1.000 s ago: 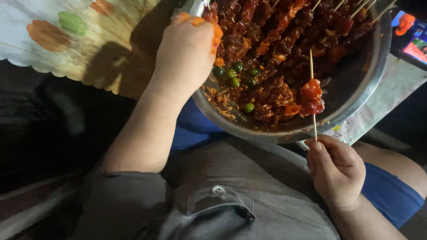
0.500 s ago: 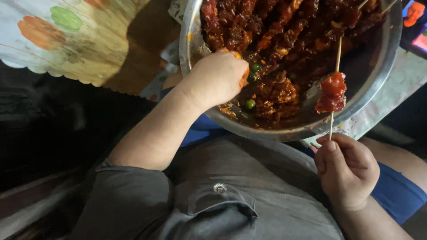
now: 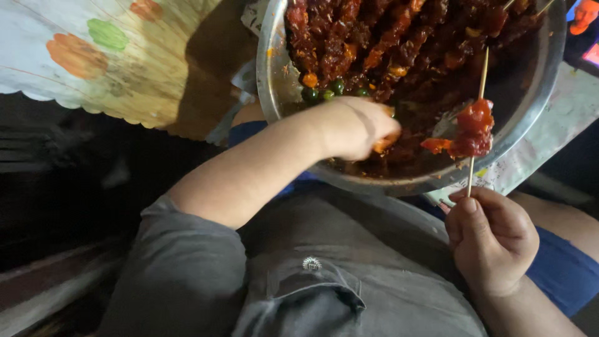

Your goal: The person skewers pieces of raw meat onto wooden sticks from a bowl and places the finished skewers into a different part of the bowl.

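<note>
At the far left lies a pale scalloped-edge cloth (image 3: 93, 56) printed with orange and green shapes, draped over a surface; its right part falls into shadow. Below it the scene is dark and hard to read. In the near middle is the person's grey short-sleeved shirt (image 3: 299, 274), with a small metal button on a chest pocket flap.

The left hand (image 3: 359, 128) reaches from the sleeve across into the near side of a large round steel bowl (image 3: 269, 68), which rests on the person's lap just above blue shorts (image 3: 564, 271). The hand is curled loosely downward, its fingers tucked into the red-sauced meat pieces (image 3: 380, 43) and smeared orange; it seems to close on something in the sauce, but what it grips is hidden under the knuckles. A few small green round bits (image 3: 324, 93) sit in the sauce just beyond the hand. Finished skewers lie piled at the far side of the bowl.

To the right, a thin wooden skewer (image 3: 480, 75) stands nearly upright over the bowl's near right rim, carrying a few red marinated chunks (image 3: 471, 128) about midway along it. The right hand (image 3: 493, 240), near right, is closed in a pinch around the skewer's lower end, thumb against the bent fingers.
</note>
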